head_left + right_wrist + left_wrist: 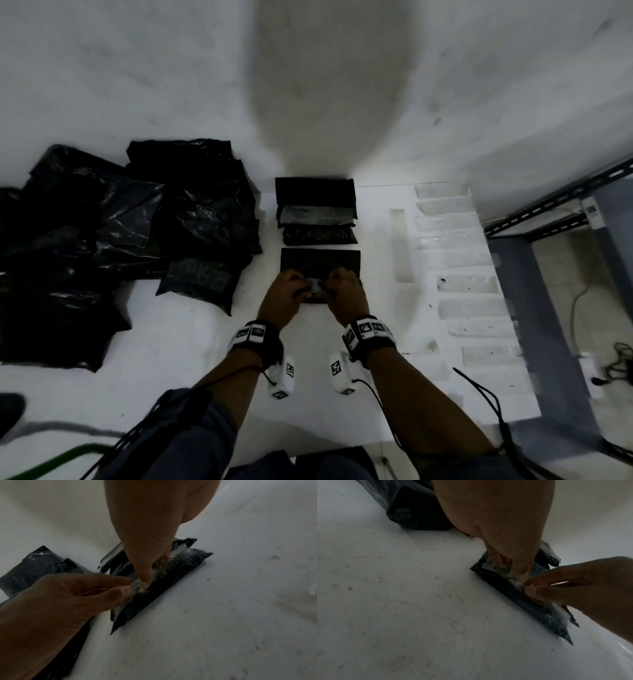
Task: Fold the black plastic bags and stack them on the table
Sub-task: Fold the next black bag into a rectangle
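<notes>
A folded black bag (pixel 320 262) (pixel 513 595) (pixel 164 580) lies flat on the white table (pixel 191 342) right in front of me. My left hand (pixel 301 291) (pixel 521 575) (pixel 127 588) and right hand (pixel 329 289) (pixel 529 587) (pixel 145 584) meet at the middle of its near edge. Each pinches a pale, shiny strip (pixel 496 568) (pixel 178 553) that runs along that edge. Just behind stands a stack of folded black bags (pixel 317 209). A loose heap of unfolded black bags (pixel 137 222) (pixel 30 569) covers the table's left side.
Several clear plastic strips (pixel 459 246) lie in a row along the table's right part. Beyond the right edge stands a grey metal rack (pixel 548 212) with cables on the floor (pixel 620 359). A white wall rises behind the table.
</notes>
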